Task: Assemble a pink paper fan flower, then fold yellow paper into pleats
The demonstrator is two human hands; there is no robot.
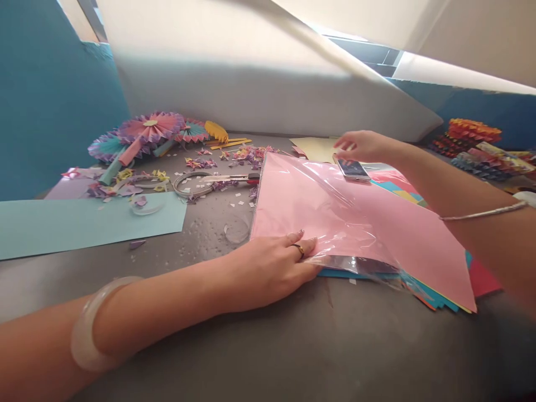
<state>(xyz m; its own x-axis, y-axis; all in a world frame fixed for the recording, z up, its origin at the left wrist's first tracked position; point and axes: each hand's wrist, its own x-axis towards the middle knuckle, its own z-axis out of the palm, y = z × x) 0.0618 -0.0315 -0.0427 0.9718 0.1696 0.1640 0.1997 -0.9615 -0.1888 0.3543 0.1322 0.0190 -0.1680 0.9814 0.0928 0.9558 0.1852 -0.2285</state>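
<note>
A stack of pink paper lies on the table, partly inside a clear plastic sleeve. Sheets of blue, yellow and other colours show under it. My left hand rests flat on the sleeve's near left part, fingers stretched out, a ring on one. Beyond the stack's far edge is my right hand, its fingers loosely bent and apart, with nothing visible in them. Just below those fingers a smartphone lies on the pink paper; whether they touch it I cannot tell.
Folded paper rosettes stand at the back left. Small paper scraps, a tape roll and a cutter knife lie left of the stack. A light blue sheet is at left; folded paper pieces sit far right.
</note>
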